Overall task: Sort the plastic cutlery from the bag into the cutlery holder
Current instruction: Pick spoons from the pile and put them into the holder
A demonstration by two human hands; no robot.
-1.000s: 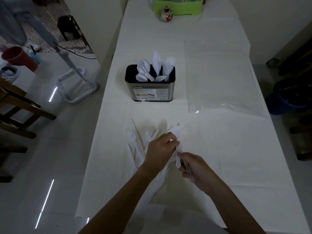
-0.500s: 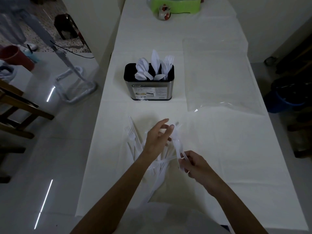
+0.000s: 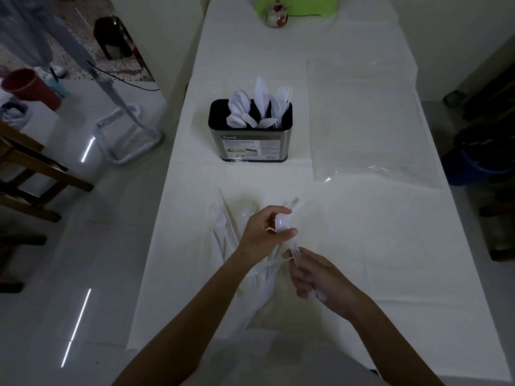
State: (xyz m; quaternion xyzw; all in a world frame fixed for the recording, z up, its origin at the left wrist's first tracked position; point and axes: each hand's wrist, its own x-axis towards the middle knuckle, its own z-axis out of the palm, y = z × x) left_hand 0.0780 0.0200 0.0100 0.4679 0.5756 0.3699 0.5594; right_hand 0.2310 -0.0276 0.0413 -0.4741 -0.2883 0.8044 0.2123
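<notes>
A steel cutlery holder (image 3: 252, 146) with a black rim stands mid-table; white spoons sit in its left part, knives in the middle, forks on the right. Loose white plastic cutlery (image 3: 223, 227) lies in a pile near the front edge, forks pointing away from me. My left hand (image 3: 264, 227) hovers over the pile, fingers curled around the bowl of a white spoon (image 3: 281, 224). My right hand (image 3: 309, 271) grips the handles of a few white pieces, including that spoon's handle. The clear plastic bag (image 3: 367, 126) lies flat to the right of the holder.
The white-covered table (image 3: 390, 260) runs away from me. A green container (image 3: 298, 5) and a small red-and-white pot (image 3: 276, 16) stand at the far end. Left of the table are a wooden chair (image 3: 30, 168) and a metal stand; a blue bin (image 3: 479, 160) sits right.
My left hand opened, reached forward over the pile, then closed around the spoon's bowl. My right hand kept its grip on the handles and shifted slightly.
</notes>
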